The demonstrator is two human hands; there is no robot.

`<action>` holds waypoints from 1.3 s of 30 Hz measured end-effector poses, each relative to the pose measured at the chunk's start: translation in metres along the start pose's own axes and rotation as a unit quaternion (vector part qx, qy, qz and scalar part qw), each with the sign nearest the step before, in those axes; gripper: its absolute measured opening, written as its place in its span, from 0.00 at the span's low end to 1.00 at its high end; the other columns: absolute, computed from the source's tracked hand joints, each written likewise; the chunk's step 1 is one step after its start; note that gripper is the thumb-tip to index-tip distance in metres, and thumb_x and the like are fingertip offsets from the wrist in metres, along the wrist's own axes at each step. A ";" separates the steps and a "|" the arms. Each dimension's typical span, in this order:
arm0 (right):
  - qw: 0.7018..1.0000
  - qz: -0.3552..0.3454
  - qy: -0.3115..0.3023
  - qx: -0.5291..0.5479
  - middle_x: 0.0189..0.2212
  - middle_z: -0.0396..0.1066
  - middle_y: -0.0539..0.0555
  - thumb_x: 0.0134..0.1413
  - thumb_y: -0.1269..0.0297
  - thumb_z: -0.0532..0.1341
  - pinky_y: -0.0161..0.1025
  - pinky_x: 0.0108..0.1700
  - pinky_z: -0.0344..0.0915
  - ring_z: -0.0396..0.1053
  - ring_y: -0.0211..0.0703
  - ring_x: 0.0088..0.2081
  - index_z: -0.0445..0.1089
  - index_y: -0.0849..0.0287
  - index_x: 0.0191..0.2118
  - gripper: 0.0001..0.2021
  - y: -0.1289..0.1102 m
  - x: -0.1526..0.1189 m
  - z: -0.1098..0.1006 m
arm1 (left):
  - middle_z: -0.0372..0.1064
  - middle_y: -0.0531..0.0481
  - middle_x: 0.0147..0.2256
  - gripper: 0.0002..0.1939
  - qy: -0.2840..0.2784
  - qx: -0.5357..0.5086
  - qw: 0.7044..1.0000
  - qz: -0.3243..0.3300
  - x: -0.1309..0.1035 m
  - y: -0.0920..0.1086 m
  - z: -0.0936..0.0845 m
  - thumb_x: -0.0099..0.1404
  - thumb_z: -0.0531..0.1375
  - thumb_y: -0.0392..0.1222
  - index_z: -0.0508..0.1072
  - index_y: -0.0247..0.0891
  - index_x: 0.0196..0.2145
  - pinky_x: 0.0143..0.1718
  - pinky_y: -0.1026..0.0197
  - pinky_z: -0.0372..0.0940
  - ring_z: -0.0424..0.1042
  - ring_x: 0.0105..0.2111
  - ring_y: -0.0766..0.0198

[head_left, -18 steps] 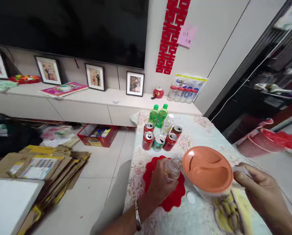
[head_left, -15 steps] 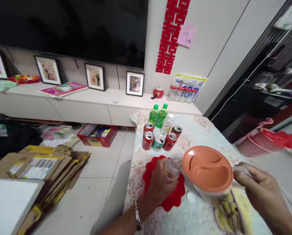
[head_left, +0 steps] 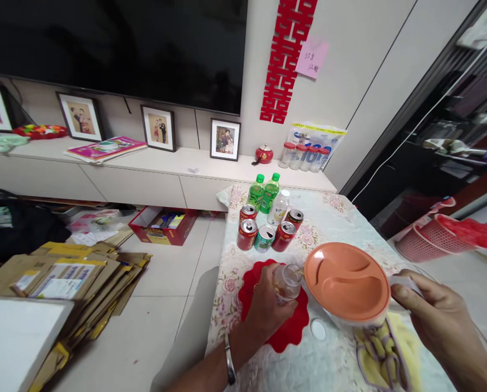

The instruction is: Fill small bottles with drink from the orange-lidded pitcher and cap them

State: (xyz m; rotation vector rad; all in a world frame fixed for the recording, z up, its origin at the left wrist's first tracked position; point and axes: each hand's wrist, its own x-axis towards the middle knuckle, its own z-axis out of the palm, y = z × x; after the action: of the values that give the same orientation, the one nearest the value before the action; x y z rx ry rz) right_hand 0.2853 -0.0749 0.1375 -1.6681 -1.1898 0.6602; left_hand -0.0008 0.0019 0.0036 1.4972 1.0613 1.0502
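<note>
Barely a shift is seen since half a second ago: the pitcher (head_left: 341,322) and the clear jar (head_left: 287,284) are held in almost the same spots, mouth and rim kept close together. The jar is grasped by the left hand (head_left: 264,302), fingers wrapped around its side, above the red scalloped mat (head_left: 286,335). Over on the right, the pitcher's clear handle (head_left: 406,284) is gripped by the right hand (head_left: 435,307), the thumb pressed along it, and the pitcher is tipped leftward, its orange lid (head_left: 351,286) turned up to view. A thin, pale amber trickle appears to be passed from the lid's edge into the jar's mouth. Just below, a white disc (head_left: 318,329) is laid on the flowered tablecloth (head_left: 308,370), and a yellow cloth (head_left: 384,348) is bunched near the pitcher's base. Farther back, a cluster of drink cans (head_left: 265,238) is lined up beyond the mat, backed by two green bottles (head_left: 263,195) and a white-capped clear bottle (head_left: 279,208). A silver bangle (head_left: 229,359) is worn on the left wrist.
</note>
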 end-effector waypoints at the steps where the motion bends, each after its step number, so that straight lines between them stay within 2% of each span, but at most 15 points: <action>1: 1.000 0.000 -0.002 0.001 0.25 0.70 0.52 0.50 0.46 0.74 0.40 0.32 0.65 0.68 0.48 0.32 0.76 0.55 0.27 0.18 -0.001 0.000 0.000 | 0.71 0.43 0.52 0.36 -0.001 -0.002 1.000 0.001 0.000 0.000 0.000 0.50 0.66 0.37 0.64 0.45 0.56 0.53 0.44 0.71 0.75 0.51 0.46; 8: 1.000 -0.006 0.014 -0.009 0.25 0.71 0.52 0.50 0.45 0.73 0.41 0.31 0.62 0.66 0.48 0.31 0.75 0.52 0.26 0.17 -0.006 -0.003 0.003 | 0.72 0.43 0.51 0.36 0.003 -0.007 1.000 0.008 -0.001 0.002 -0.001 0.50 0.67 0.36 0.64 0.44 0.56 0.52 0.45 0.72 0.76 0.49 0.47; 18: 1.000 -0.009 -0.014 0.007 0.28 0.75 0.54 0.51 0.47 0.74 0.42 0.32 0.66 0.70 0.49 0.33 0.80 0.51 0.29 0.13 0.001 0.003 -0.005 | 0.73 0.43 0.51 0.35 0.004 -0.003 1.000 0.007 -0.001 0.004 -0.002 0.50 0.68 0.34 0.66 0.44 0.56 0.52 0.48 0.73 0.77 0.50 0.49; 21: 1.000 -0.009 0.002 0.004 0.27 0.75 0.54 0.49 0.46 0.74 0.41 0.31 0.65 0.69 0.48 0.32 0.79 0.51 0.27 0.15 -0.007 0.001 0.001 | 0.74 0.43 0.51 0.35 0.005 -0.003 1.000 0.003 -0.002 0.005 -0.003 0.51 0.68 0.35 0.66 0.44 0.56 0.52 0.49 0.74 0.78 0.50 0.48; 26: 0.999 -0.008 0.053 0.004 0.22 0.72 0.55 0.38 0.39 0.76 0.41 0.27 0.62 0.67 0.47 0.28 0.78 0.53 0.21 0.22 -0.026 -0.001 0.014 | 0.74 0.44 0.52 0.36 0.003 0.000 1.000 0.006 -0.002 0.005 -0.004 0.50 0.68 0.34 0.65 0.46 0.56 0.54 0.50 0.73 0.77 0.51 0.50; 35: 0.999 0.002 0.037 0.031 0.25 0.73 0.50 0.50 0.44 0.74 0.38 0.33 0.61 0.65 0.44 0.31 0.75 0.54 0.26 0.19 -0.017 -0.005 0.011 | 0.72 0.44 0.52 0.35 0.004 -0.006 1.000 0.011 -0.001 0.000 -0.002 0.49 0.67 0.36 0.65 0.45 0.56 0.53 0.47 0.73 0.76 0.51 0.48; 39: 0.999 0.011 0.017 0.028 0.25 0.72 0.51 0.47 0.45 0.76 0.39 0.33 0.63 0.67 0.46 0.31 0.77 0.54 0.27 0.18 -0.011 -0.001 0.003 | 0.73 0.44 0.51 0.35 0.004 -0.006 1.000 0.003 -0.001 0.002 -0.003 0.49 0.67 0.36 0.65 0.46 0.55 0.53 0.45 0.73 0.77 0.50 0.47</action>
State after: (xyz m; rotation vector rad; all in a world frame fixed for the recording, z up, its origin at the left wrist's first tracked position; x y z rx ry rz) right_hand 0.2776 -0.0734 0.1464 -1.6413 -1.1198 0.6717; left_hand -0.0037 0.0018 0.0062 1.4895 1.0541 1.0656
